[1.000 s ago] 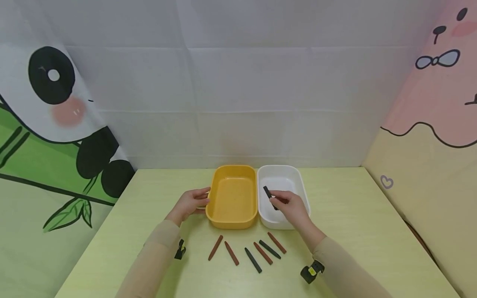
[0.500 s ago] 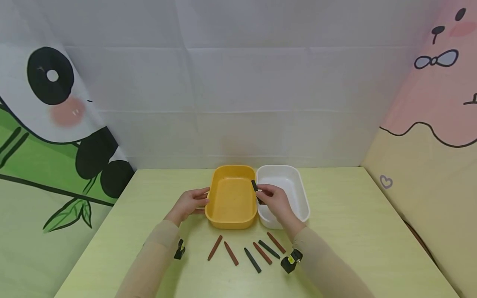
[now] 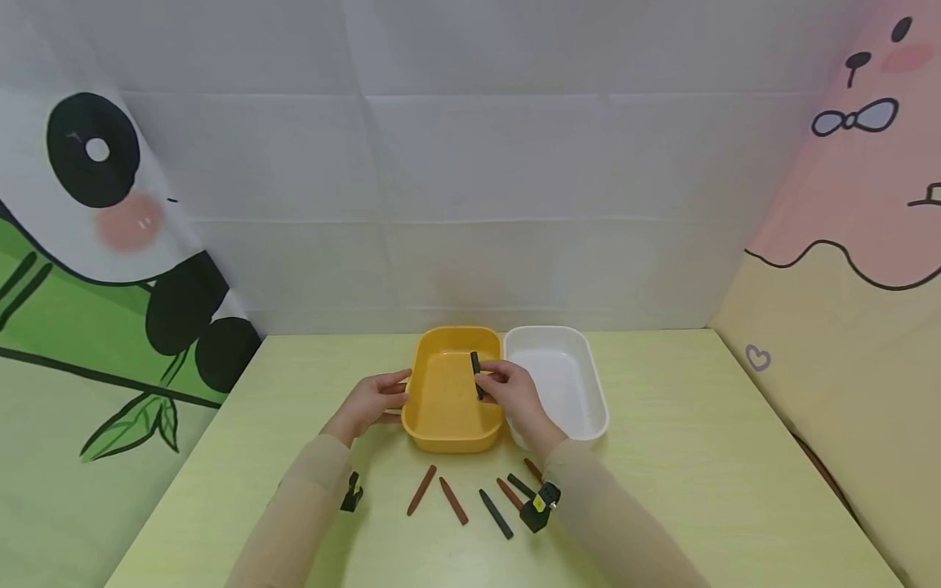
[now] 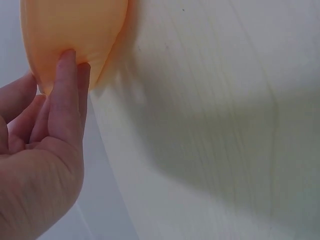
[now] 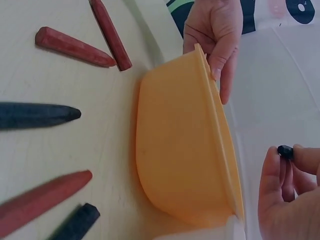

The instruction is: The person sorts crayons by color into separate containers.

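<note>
A black crayon is pinched between the thumb and fingers of my right hand, above the right part of the yellow tray. In the right wrist view only the end of that crayon shows between the fingertips. My left hand rests against the yellow tray's left side. Its fingers lie fairly straight on the outer wall in the left wrist view. A white tray stands right beside the yellow one.
Several crayons lie on the table in front of the trays: red-brown ones and dark ones. My right forearm partly covers those at the right. A pale fabric wall rises behind the table.
My right hand has carried the black crayon leftward, from above the white tray, across the shared rims, to above the yellow tray. My left hand stays at the yellow tray's side.
</note>
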`<state>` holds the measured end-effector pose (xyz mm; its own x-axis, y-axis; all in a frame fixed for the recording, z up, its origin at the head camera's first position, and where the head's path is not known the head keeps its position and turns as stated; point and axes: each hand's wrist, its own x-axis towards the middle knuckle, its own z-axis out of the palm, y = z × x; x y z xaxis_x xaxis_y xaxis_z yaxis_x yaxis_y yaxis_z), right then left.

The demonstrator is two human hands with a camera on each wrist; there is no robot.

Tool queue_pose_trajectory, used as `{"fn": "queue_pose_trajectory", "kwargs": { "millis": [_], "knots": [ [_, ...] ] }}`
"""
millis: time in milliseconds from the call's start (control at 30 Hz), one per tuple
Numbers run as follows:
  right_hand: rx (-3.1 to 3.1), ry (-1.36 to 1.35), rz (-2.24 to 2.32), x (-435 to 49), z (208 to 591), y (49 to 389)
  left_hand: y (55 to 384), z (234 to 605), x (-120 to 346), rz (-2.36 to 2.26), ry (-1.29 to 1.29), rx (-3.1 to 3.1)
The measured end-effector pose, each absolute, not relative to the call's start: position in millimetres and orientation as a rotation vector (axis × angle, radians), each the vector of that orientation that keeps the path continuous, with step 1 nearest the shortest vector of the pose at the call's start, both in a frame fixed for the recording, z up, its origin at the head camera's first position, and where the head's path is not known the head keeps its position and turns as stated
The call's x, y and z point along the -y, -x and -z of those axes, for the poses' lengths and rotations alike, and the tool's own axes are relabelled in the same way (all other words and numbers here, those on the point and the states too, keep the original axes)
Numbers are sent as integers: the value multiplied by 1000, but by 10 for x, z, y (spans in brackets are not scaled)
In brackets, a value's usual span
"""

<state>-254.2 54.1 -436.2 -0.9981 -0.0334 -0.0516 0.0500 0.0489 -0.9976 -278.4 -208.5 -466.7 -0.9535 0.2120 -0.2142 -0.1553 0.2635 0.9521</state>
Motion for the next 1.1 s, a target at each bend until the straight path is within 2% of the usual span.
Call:
{"fn": "queue_pose_trajectory", "kwargs": {
  "millis": [533, 1100],
  "knots": [
    [-2276, -50, 1994, -255, 4451, 2599, 2781, 4631, 2069, -1707, -50, -2255],
    [-2284, -104, 1975, -179, 4491, 2638, 2752, 4601, 2041, -1703, -49, -2263]
  ]
}}
